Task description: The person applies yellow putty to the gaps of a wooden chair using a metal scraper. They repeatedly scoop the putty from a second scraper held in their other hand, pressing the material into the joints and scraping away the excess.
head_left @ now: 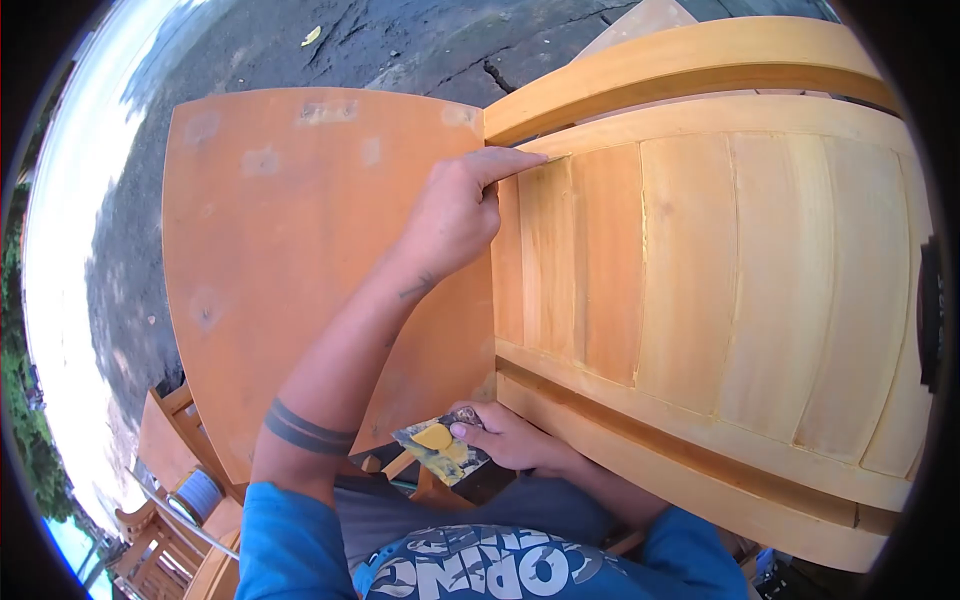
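Note:
My left hand (462, 205) reaches over to the upper left corner of a slatted wooden panel (690, 270). Its index finger is stretched out with the tip touching the panel's frame joint, and the other fingers are curled in. Low in front of my body, my right hand (505, 437) grips a putty-smeared flat plate (445, 462), thumb on top. A lump of yellow putty (432, 437) sits on that plate. Yellowish filler lines run along the seams between the slats. To the left stands a broad orange-brown board (300, 250) with several pale filled patches.
Thick wooden rails (690, 65) run along the panel's far and near sides. At lower left are other wooden furniture parts (160, 540) and a roll with a blue-white side (197, 495). Dark, cracked ground (430, 45) lies beyond.

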Tool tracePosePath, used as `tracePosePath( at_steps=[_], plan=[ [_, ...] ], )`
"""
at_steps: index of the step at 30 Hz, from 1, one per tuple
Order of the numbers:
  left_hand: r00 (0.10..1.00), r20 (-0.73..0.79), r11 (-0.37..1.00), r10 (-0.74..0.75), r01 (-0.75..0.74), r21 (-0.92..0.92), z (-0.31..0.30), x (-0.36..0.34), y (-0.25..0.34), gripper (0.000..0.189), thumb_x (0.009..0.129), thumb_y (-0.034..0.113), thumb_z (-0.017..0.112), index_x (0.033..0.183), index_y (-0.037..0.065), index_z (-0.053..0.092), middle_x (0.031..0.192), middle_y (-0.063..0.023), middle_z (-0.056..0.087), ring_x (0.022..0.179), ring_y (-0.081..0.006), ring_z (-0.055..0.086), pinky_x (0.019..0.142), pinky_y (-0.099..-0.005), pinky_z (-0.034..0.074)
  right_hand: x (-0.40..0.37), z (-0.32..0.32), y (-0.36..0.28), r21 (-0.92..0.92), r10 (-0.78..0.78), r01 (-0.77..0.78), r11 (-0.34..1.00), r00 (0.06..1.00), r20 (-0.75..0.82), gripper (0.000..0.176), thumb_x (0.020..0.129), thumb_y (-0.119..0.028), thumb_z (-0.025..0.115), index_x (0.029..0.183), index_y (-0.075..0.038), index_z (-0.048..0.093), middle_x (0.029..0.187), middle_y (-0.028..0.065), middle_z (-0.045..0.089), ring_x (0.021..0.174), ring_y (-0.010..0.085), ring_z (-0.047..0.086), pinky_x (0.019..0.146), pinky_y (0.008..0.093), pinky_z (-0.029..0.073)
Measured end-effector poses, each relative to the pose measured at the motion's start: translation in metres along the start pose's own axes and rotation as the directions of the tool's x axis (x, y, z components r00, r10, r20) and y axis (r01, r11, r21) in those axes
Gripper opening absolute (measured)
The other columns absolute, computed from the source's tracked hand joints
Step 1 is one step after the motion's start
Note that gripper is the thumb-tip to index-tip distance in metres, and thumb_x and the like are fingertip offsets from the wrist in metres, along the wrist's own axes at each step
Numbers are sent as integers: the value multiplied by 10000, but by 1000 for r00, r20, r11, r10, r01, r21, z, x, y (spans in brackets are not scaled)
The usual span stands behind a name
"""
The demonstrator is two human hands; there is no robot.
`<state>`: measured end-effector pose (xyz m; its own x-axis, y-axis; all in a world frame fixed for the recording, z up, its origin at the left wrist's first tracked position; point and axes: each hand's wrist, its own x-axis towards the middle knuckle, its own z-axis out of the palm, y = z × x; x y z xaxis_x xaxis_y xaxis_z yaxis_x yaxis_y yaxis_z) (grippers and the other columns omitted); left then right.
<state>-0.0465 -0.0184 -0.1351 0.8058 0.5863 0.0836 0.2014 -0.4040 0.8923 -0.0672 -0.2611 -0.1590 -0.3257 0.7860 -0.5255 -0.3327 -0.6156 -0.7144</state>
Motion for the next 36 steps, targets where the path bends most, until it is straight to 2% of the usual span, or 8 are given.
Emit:
tracePosePath(
  at_steps=[6,10,17,20,23,26,31,36],
  plan=[
    [993,-115,999,31,-26,45,33,-11,1,500,730,-185,432,1122,50,635,1129,-147,635,1074,-300,594,929,-343,463,11,-4,-6,-88,22,-11,996,991,129,241,965,-192,436,1037,19,527,858,143,604,780,220,577,748,334,455],
    [981,191,999,28,-32,17,7,-36,8,531,704,-194,433,1142,43,620,1116,-160,632,1068,-305,594,910,-361,468,14,-3,6,-87,-6,18,996,990,140,249,961,-203,434,1037,13,529,874,166,618,795,257,600,750,352,460],
    [995,-88,999,54,-55,0,24,6,-5,504,724,-188,417,1114,42,639,1102,-156,643,1069,-296,601,931,-354,454,16,1,21,-152,-46,63,986,993,111,264,950,-207,453,1047,27,530,898,187,613,824,280,601,773,366,457],
    [990,141,1000,3,-4,8,10,-17,5,505,719,-190,420,1122,31,630,1109,-159,638,1093,-291,589,943,-341,449,18,0,18,-104,-15,27,994,994,108,270,947,-205,462,1059,30,531,908,188,609,836,280,596,785,365,453],
    [996,-1,987,-94,93,-131,4,-2,-5,529,698,-206,420,1124,31,628,1119,-161,633,1115,-299,574,961,-344,443,18,1,23,-34,47,-42,999,984,169,268,945,-201,463,1060,32,530,916,189,605,843,280,589,793,369,449],
    [996,-80,999,34,-33,17,29,-6,-15,555,682,-216,427,1132,40,627,1145,-154,621,1119,-299,571,971,-347,438,18,3,24,-93,12,3,996,989,151,259,948,-197,454,1047,31,528,893,185,605,814,282,587,779,372,453],
    [997,34,997,65,-67,42,38,-64,-6,606,686,-224,421,1173,78,618,1187,-131,607,1134,-301,566,972,-350,432,15,6,30,-89,-5,21,996,985,173,278,951,-219,449,1055,29,520,906,196,610,835,307,598,775,386,454],
    [996,-79,999,-40,42,27,22,-26,-11,530,764,-189,393,1168,71,616,1184,-145,613,1086,-281,602,925,-338,462,13,9,36,-93,23,-4,996,979,201,296,948,-234,456,1083,24,511,945,214,607,885,331,597,792,398,448]
  ],
)
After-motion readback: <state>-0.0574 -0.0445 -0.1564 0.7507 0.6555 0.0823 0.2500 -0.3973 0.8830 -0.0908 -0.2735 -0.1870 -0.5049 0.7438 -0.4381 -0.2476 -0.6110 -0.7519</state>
